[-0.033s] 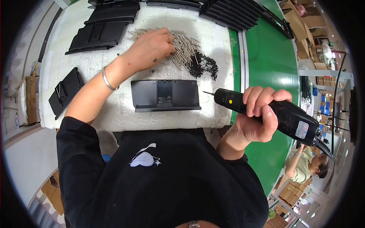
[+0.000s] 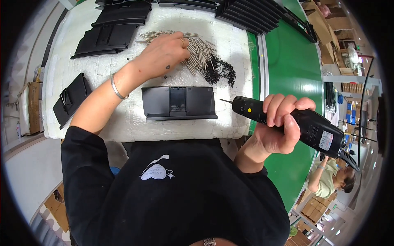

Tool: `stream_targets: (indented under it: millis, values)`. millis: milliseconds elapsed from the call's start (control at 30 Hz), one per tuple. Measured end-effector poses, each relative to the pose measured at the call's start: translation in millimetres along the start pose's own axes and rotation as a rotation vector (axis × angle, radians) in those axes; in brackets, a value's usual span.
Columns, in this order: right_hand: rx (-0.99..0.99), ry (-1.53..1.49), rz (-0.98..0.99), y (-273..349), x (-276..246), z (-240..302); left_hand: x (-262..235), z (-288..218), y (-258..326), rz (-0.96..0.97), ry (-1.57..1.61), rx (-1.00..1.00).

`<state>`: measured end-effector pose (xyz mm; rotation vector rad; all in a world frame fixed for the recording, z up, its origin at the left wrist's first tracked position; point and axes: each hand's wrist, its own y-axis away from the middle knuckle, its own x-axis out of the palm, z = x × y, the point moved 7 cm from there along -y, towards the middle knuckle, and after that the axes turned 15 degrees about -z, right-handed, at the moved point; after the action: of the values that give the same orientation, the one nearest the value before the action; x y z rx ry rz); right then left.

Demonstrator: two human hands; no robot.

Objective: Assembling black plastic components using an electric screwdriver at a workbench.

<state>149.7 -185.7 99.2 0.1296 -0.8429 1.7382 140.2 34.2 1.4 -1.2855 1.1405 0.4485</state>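
My left hand [image 2: 167,51] reaches over a pile of thin silvery metal pins [image 2: 200,51], its fingers curled down into them. The fingertips are hidden, so what they pinch cannot be made out. In my right hand [image 2: 283,117] is a black corded electric screwdriver [image 2: 252,108], its bit pointing left. The bit tip hangs a little right of a black plastic panel [image 2: 156,102] with a recessed middle channel and a ledge along its near edge. Beside the pins lies a heap of small black screws [image 2: 219,71].
A second black panel [image 2: 72,98] with metal pins on it lies at the left edge of the white foam work surface [image 2: 111,133]. More black panels [image 2: 106,37] are stacked at the back left, others [image 2: 246,18] at the back right. A green table [image 2: 291,61] runs along the right; another person [image 2: 328,176] is beyond.
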Motion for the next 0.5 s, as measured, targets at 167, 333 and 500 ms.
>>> stream_targets:
  millis: [167, 333, 500]
  values:
    - [0.007, 0.005, 0.025, 2, 1, -3, 10, -1, 7, 0.037, 0.05, -0.03]
    - [0.006, -0.034, -0.026, 2, 1, -3, 8, 4, 2, 0.04, 0.109, -0.122]
    - [0.01, -0.038, -0.021, 3, 1, -2, 16, 10, 8, 0.193, 0.137, -0.193]
